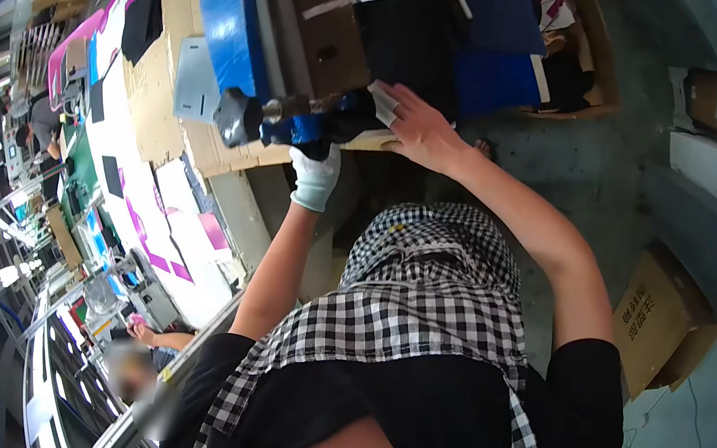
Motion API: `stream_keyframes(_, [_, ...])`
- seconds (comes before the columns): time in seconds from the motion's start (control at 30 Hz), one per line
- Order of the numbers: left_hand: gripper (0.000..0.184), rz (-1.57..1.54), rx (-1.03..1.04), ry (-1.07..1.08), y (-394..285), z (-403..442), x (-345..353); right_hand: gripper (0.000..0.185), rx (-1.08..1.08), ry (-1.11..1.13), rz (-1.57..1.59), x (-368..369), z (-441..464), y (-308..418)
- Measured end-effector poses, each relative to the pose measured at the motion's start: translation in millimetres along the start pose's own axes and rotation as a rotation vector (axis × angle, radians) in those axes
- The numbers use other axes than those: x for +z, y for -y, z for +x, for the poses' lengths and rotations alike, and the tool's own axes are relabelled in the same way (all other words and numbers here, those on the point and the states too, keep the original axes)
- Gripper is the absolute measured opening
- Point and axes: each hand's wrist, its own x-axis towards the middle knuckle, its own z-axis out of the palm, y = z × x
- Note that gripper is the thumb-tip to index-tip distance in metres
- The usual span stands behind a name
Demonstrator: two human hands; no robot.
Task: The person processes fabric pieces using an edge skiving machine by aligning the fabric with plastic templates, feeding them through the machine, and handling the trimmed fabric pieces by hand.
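Head view: black, matte, flat-looking material point(411, 44) lies far ahead, just right of a brown metal plate point(333, 46). Your right hand point(422, 132), fingers extended, reaches its near edge. A blue fitting point(305, 131) blocks your gloved left hand's point(313, 179) fingers, so its grip is unclear. A blue bar point(228, 13) stands left; a cardboard box point(612, 72) sits far right.

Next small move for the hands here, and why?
I'd probably ease the right hand back slightly from the brown bar: its fingertips sit close to the bar's near end, while the gloved left hand is at the blue part, its fingertips hidden from view.
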Motion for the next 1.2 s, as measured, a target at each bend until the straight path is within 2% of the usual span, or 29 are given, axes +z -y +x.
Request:
stream_keyframes(0.03, [0.019, 0.145, -0.063, -0.040, -19.4, 2.6, -10.7, 0.060, -0.050, 0.047, 0.082, 5.8, -4.0, 2.0])
stream_keyframes(0.07, [0.021, 0.185, 0.062, -0.098, -23.7, -4.8, -19.0, 0.060, -0.077, -0.024, 0.134, 23.8, -5.4, -4.2])
stream_keyframes(0.17, [0.026, 0.155, -0.160, -0.094, -38.0, -29.6, -29.0, 0.057, 0.058, 0.142, 0.203, 4.4, -0.5, 0.8])
stream_keyframes(0.2, [0.028, 0.218, -0.073, -0.110, -29.9, -41.1, -27.5, 0.025, 0.008, -0.053, 0.292, 14.3, -0.6, -3.5])
stream_keyframes(0.23, [0.026, 0.240, -0.199, -0.011, -44.2, -42.5, -31.4, 0.025, 0.052, 0.011, 0.349, 19.9, 0.8, -9.2])
stream_keyframes(0.3, [0.029, 0.224, -0.140, 0.003, -45.0, -48.9, -27.8, 0.024, 0.135, 0.139, 0.451, 28.0, 6.1, -19.5])
stream_keyframes(0.33, [0.034, 0.110, -0.167, 0.029, -49.1, -48.5, -25.6, 0.023, 0.094, 0.137, 0.389, 6.6, 10.8, -9.2])
stream_keyframes(0.37, [0.026, 0.035, -0.209, 0.018, -55.7, -49.8, -23.2, 0.023, 0.164, 0.196, 0.454, 2.8, 15.2, -9.1])
stream_keyframes(0.43, [0.032, -0.005, -0.202, 0.027, -63.5, -51.4, -20.3, 0.024, 0.307, 0.316, 0.581, -0.5, 22.9, -14.3])
stream_keyframes(0.47, [0.034, -0.019, -0.215, 0.045, -64.4, -53.3, -18.6, 0.023, 0.233, 0.293, 0.596, -1.5, 25.5, -18.2])
stream_keyframes(0.6, [0.032, -0.017, -0.210, 0.076, -68.1, -54.9, -14.4, 0.021, 0.230, 0.333, 0.579, 0.8, 34.6, -21.4])
stream_keyframes(0.8, [0.031, 0.027, -0.152, 0.053, -69.6, -50.1, -8.8, 0.020, 0.253, 0.087, 0.555, 5.1, 32.0, -16.8])
stream_keyframes(0.9, [0.031, 0.054, -0.140, 0.084, -73.3, -46.6, -6.7, 0.021, 0.263, 0.095, 0.484, 0.0, 32.8, -11.3])
stream_keyframes(0.97, [0.032, 0.104, -0.121, 0.101, -74.1, -47.5, -8.2, 0.020, 0.218, 0.055, 0.497, 32.6, 37.3, -28.8])
stream_keyframes(1.07, [0.032, 0.111, -0.120, 0.068, -74.3, -46.4, -7.9, 0.021, 0.221, 0.086, 0.506, 32.2, 41.6, -33.6])
stream_keyframes(1.2, [0.033, 0.128, -0.151, 0.023, -64.9, -49.8, -7.5, 0.027, 0.226, 0.249, 0.499, -11.2, 42.9, -13.4])
